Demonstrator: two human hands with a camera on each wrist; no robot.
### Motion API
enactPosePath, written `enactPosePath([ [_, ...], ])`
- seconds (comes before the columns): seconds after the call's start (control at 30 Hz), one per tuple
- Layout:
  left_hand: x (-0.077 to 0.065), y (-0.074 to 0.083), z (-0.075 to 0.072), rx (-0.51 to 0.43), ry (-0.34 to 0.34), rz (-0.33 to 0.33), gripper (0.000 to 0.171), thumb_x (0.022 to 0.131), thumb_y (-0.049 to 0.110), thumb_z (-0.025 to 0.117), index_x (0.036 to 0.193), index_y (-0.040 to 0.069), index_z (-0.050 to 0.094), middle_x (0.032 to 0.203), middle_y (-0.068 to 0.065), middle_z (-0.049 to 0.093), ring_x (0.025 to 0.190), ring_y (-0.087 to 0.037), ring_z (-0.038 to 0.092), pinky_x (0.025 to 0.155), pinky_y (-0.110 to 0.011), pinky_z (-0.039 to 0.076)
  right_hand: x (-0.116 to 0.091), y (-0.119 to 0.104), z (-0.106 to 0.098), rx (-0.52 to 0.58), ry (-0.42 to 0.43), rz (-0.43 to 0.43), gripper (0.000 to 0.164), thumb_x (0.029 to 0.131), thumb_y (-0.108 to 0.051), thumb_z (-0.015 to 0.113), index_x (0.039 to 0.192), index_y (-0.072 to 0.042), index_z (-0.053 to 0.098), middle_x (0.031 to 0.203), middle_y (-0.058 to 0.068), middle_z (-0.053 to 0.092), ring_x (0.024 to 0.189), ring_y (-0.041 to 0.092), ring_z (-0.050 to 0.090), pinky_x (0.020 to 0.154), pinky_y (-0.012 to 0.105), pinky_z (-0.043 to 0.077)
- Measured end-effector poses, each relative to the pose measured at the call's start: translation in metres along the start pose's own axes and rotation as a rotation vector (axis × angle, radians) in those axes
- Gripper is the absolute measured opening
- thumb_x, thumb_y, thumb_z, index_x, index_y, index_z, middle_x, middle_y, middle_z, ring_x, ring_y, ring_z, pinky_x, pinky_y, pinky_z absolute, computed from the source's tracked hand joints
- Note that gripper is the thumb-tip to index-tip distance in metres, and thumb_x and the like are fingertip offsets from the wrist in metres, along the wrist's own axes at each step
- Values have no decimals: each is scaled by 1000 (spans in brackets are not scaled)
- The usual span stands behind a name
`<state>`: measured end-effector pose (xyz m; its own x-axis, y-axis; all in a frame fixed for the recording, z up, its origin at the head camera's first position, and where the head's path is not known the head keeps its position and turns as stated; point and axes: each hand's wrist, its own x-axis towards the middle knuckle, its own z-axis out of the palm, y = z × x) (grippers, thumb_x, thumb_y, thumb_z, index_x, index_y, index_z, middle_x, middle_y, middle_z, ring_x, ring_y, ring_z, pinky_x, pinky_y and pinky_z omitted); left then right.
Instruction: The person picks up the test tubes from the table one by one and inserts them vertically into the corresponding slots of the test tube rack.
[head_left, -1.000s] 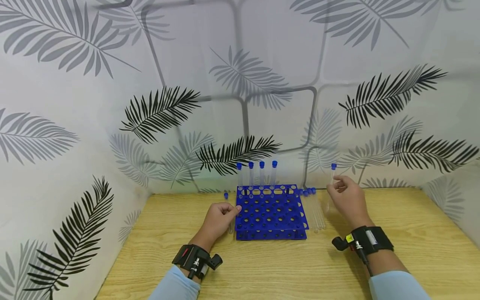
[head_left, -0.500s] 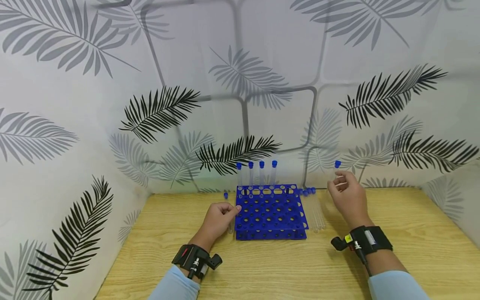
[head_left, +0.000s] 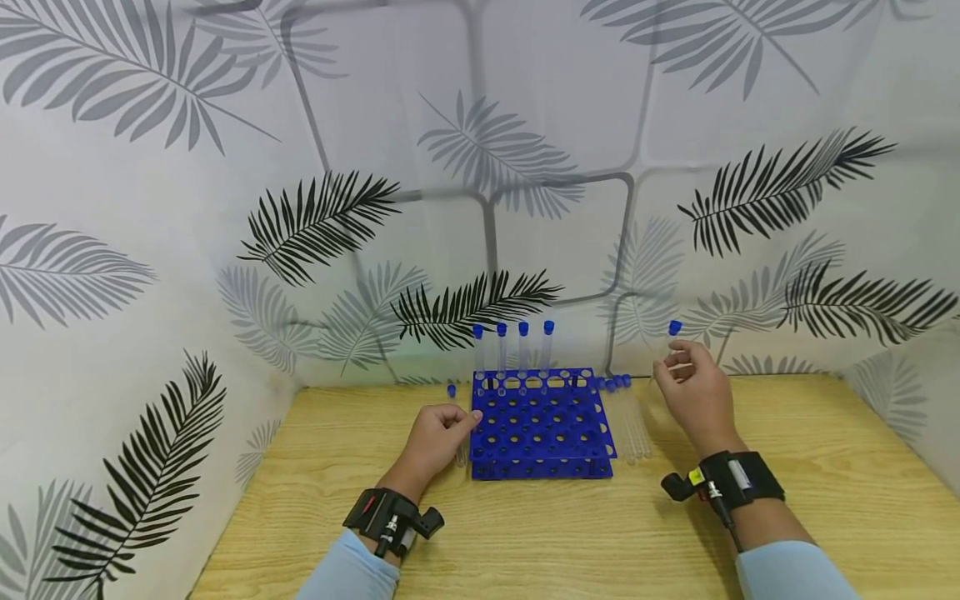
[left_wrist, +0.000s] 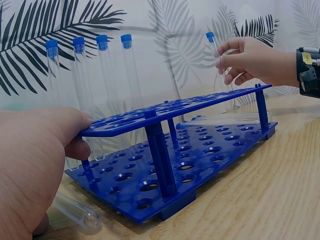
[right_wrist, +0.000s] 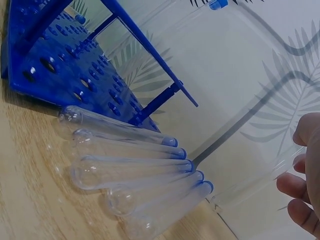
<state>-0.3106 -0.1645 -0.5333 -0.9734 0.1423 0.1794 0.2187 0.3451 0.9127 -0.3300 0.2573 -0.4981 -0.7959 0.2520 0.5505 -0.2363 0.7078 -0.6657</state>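
My left hand [head_left: 435, 437] grips the left edge of a blue test tube rack [left_wrist: 160, 160], thumb on its top plate and a finger below. In the rack's back row, several test tubes [left_wrist: 131, 70] with blue caps stand upright. My right hand [head_left: 697, 396], right of the rack, pinches a clear blue-capped test tube [left_wrist: 212, 42] between thumb and fingers, above the table. It is tilted, and fingers hide part of it in the head view. Under my left hand another tube [left_wrist: 82, 215] lies on the table, partly covered by the hand.
Several capped tubes [right_wrist: 130, 172] lie side by side on the wooden table [head_left: 540, 542], along the rack's right side. A wall covering with a leaf pattern [head_left: 480, 300] rises behind the table's back edge. Each wrist wears a black strap with a camera [head_left: 393, 521].
Over the last second my right hand has lifted its tube slightly and tilted the capped end to the right. My left hand keeps its place on the rack.
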Motion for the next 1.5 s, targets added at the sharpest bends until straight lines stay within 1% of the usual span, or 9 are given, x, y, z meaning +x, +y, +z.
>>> enactPosePath([
  [0.17,0,-1,-1,7,8,-2,38,110,32,79,80,8,80,59,6,51,54,-16,53,71,-33,49,0,-3,0,13,3,-9,41,109,-20,76,145,-3,69,114,19,79,99,40,81,75,8,42],
  [0.37,-1,1,-2,-18,-6,-11,39,111,33,78,81,8,80,57,5,52,48,-16,57,72,-32,54,1,-10,-2,25,-4,-15,43,111,-22,75,148,-3,66,118,19,78,104,41,81,78,7,42],
  [0.5,-1,1,-2,-8,0,-10,39,110,33,79,80,9,80,57,6,51,48,-16,56,77,-32,54,2,-19,-4,45,-6,-23,44,112,-24,75,149,-3,65,120,18,78,107,41,82,81,11,48],
  [0.6,-1,1,-1,-3,5,-8,38,110,31,79,79,9,80,57,6,52,48,-16,55,74,-32,53,2,-25,-5,61,1,-38,42,112,-22,75,147,-2,65,121,19,78,108,42,82,84,14,51],
  [0.8,-2,2,-1,-18,-11,-2,38,110,32,79,80,9,80,56,5,53,46,-16,56,68,-31,53,1,-36,-7,102,13,-82,40,111,-16,76,146,0,64,122,20,78,108,44,82,85,-1,42],
  [1.03,-1,1,-1,4,-3,6,39,111,33,78,79,9,79,58,6,52,49,-14,54,68,-31,51,3,-47,-9,136,12,-114,40,111,-15,76,145,2,65,120,20,78,105,43,83,85,-3,43],
  [1.17,0,-1,0,23,6,27,40,111,32,78,78,10,78,62,8,49,57,-13,49,72,-32,49,2,-53,-8,149,-6,-120,38,111,-15,76,142,3,66,120,19,78,104,42,83,83,-2,44],
  [1.23,1,-2,0,25,10,36,39,111,31,78,78,10,78,64,8,49,60,-13,47,71,-33,47,2,-56,-7,157,-18,-123,37,111,-16,77,142,2,66,119,19,79,104,42,83,82,-2,44],
  [1.5,1,-1,0,15,5,17,37,110,31,79,80,10,81,64,6,56,55,-14,52,71,-33,51,4,-68,7,170,-76,-139,39,111,-15,76,145,2,66,121,20,79,107,42,84,82,-2,45],
])
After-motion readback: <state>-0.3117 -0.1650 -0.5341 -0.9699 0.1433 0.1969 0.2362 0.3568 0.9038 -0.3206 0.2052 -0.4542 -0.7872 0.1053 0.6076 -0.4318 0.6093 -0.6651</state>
